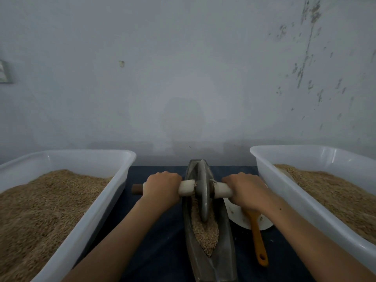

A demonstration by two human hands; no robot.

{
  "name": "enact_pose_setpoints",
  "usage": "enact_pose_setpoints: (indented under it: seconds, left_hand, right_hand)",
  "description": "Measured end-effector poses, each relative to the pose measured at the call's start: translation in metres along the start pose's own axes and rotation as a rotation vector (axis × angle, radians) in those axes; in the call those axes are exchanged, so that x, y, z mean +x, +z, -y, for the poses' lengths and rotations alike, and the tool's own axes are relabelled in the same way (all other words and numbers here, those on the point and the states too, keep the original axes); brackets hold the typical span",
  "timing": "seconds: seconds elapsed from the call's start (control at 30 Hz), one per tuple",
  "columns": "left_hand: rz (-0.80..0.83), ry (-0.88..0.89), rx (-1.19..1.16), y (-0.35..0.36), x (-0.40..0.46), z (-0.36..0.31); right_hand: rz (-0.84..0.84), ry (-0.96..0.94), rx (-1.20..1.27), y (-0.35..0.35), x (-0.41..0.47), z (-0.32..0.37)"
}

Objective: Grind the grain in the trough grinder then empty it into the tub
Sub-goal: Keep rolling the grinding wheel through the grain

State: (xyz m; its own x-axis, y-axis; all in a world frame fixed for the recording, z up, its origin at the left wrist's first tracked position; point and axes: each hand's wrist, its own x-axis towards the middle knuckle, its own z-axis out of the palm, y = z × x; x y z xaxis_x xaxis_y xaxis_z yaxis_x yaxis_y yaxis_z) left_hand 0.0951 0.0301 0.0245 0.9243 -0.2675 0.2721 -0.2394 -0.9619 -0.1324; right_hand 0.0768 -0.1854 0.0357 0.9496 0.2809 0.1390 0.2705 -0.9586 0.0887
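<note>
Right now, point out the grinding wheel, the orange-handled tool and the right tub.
grinding wheel [203, 192]: head view, disc face.
orange-handled tool [257, 237]: head view, mid handle.
right tub [270, 180]: head view, near side wall.

No readable text, label, brand, number or sign shows on anything in view.

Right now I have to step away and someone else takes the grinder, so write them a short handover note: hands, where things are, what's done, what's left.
Left hand and right hand each grip the axle handle on either side of the grinding wheel.
The wheel stands in the trough, toward its far end, on the grain.
Grain near you looks whole; grinding is unfinished.
A tub holding grain sits on each side: left tub, right tub.
An orange-handled tool lies right of the trough.
Left: finish grinding, empty trough into tub.
</note>
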Motion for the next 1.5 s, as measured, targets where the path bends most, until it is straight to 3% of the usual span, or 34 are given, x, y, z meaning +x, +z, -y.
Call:
enact_pose_setpoints:
  seconds: [0.13, 0.27, 0.6, 0.7, 0.87, 0.97, 1.07, 1.3, 1.4, 1.5]
  left_hand:
    - [0.208, 0.034, -0.014, -0.006, 0.001, 0.001]
    - [0.247, 0.058, -0.032, -0.010, 0.000, 0.002]
    - [-0.037, -0.016, 0.026, -0.001, -0.001, -0.003]
    - [-0.005, -0.006, 0.022, -0.002, 0.000, -0.002]
    - [0.224, 0.048, -0.017, -0.008, 0.000, 0.002]
    - [0.283, 0.069, -0.055, -0.010, 0.000, 0.005]
    - [0.233, 0.052, -0.048, -0.008, 0.001, 0.004]
    - [-0.006, -0.020, -0.001, -0.001, -0.001, -0.003]
    - [0.012, -0.002, 0.013, -0.003, -0.001, -0.003]
    - [0.167, 0.031, -0.005, -0.009, -0.001, 0.000]
  right_hand:
    - [0.236, -0.011, 0.035, -0.010, -0.003, -0.002]
    - [0.337, -0.004, 0.065, -0.014, -0.003, -0.003]
    - [-0.070, 0.017, 0.000, 0.005, 0.002, 0.000]
    - [-0.010, 0.005, 0.010, 0.002, 0.001, -0.001]
    - [0.247, -0.021, 0.012, -0.012, -0.002, -0.001]
    - [0.313, -0.018, 0.038, -0.015, -0.002, -0.001]
    - [0.252, -0.010, 0.026, -0.011, -0.001, -0.001]
    - [-0.128, 0.010, 0.003, 0.009, 0.002, 0.000]
    - [-0.034, -0.004, 0.013, 0.004, 0.001, -0.002]
    - [0.150, -0.027, -0.006, -0.007, 0.000, -0.002]
